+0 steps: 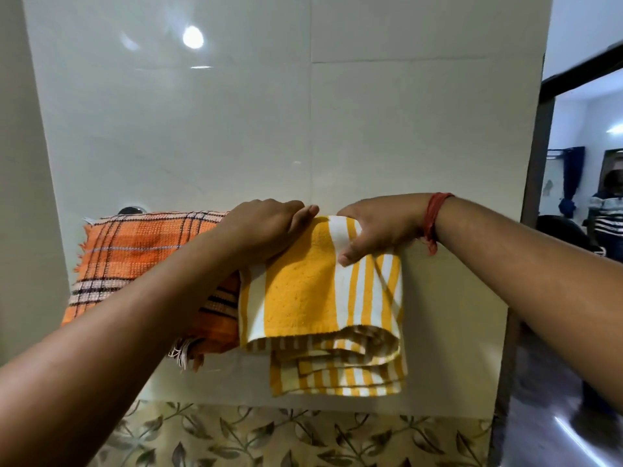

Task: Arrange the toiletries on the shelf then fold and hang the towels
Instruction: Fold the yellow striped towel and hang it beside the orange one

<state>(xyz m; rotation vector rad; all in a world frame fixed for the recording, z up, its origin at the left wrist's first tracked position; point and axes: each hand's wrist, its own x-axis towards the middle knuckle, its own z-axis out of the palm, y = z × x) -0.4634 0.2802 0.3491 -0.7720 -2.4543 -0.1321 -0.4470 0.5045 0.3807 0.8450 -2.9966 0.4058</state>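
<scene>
Your one head camera looks forward and slightly down, close to the tiled wall (202, 129); doorway (580, 163) at far right.

This is a home bathroom. Large glossy pale wall tiles (209, 123) cover the wall and reflect a ceiling light, with a band of leaf-patterned tiles (303, 436) running along the bottom. Two towels hang side by side against the wall: an orange checked towel (135, 257) and a yellow striped towel (317, 291). At the right edge, a dark-framed doorway (546, 129) opens onto a lived-in room with blue curtains (573, 176).
</scene>
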